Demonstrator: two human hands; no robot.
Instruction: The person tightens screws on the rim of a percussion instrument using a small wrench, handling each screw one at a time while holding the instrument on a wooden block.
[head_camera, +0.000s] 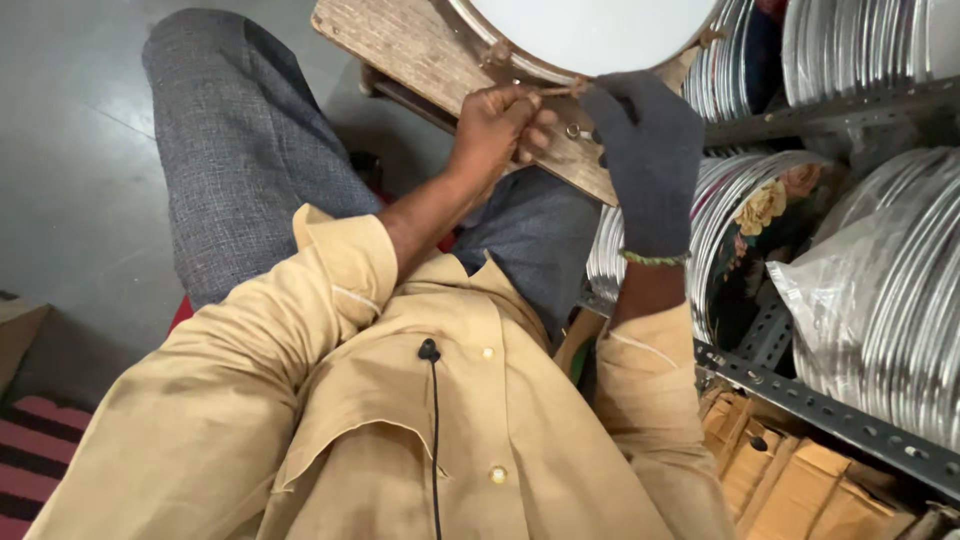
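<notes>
Board (420, 50), top centre of frame, bearing white disc (590, 30). Left hand (500, 125), bare, fingers clenched on small pin (555, 92) at board edge. Right hand (650, 150), gloved, fingers curled gripping board edge beside pin.

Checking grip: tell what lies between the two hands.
Head view: a thin stick spans from left hand to gloved right hand, over a small metal ring.
</notes>
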